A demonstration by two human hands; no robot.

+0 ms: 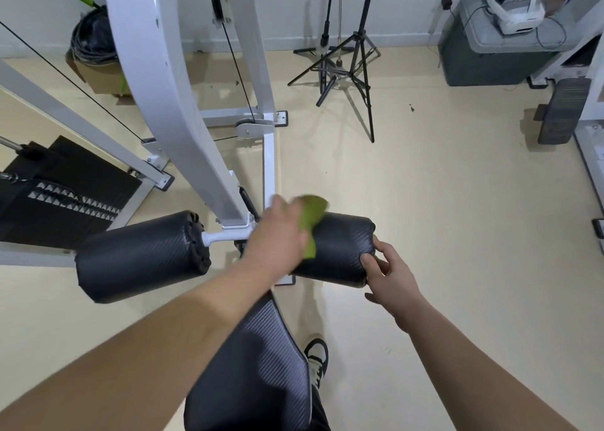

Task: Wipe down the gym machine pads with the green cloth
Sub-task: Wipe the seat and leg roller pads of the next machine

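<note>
2 hands are at work on 1 pad. The left hand (281, 231) is laid over a crumpled, lime-toned green cloth (312, 218), with its fingers curved down over the fabric. The cloth is pressed onto the inner end of the black, cylindrical, weave-textured vinyl right roller pad (340, 251). Motion blur smears this hand, so the finer grip cannot be told. At 4 o'clock from it, the right hand (389, 277) is wrapped round the pad's outer end, thumb on the side and fingers over the end cap, apparently to steady the roller.

Wiping of this roller is judged to be under way. No streak or sheen marks what has been covered, so the cleaned share cannot be told. The matching black left roller pad (140, 254), at 9 o'clock, is touched by neither hand. The long black padded seat pad (261, 365), at 6 o'clock, lies under the left forearm. Both are presumed to be left to do, so the task is judged less than half done.

Most of the cloth is hidden under the hand. 1 flap is seen at 12 o'clock beyond the fingertips and another at 5 o'clock below the palm. It looks thin, soft and small, and it follows the roller's curve.
</note>
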